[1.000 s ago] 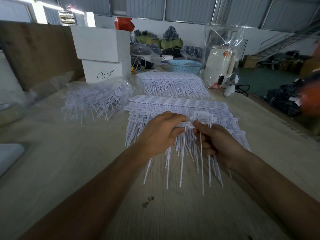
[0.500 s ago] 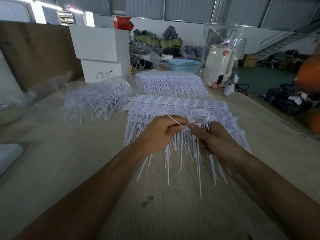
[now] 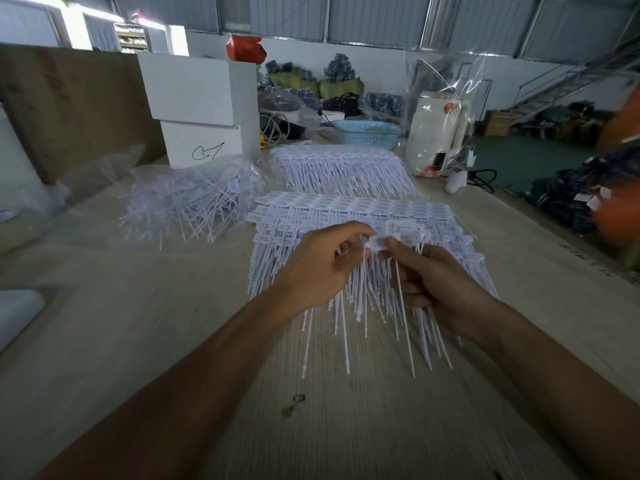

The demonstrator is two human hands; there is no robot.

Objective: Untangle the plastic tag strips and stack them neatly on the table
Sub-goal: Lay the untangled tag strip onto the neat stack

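Dim indoor scene; daylight glares from the bright window opening (image 3: 74, 20) at top left, wide-angle bending warps the edges, right edge smeared by blur

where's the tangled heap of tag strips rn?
In the head view, the tangled heap lies left of centre on the table, in front of the white boxes and left of the two neat stacks.

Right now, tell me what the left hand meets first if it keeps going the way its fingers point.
The left hand points right, at the tag strip it pinches; just beyond is the right hand, whose fingertips nearly touch it.
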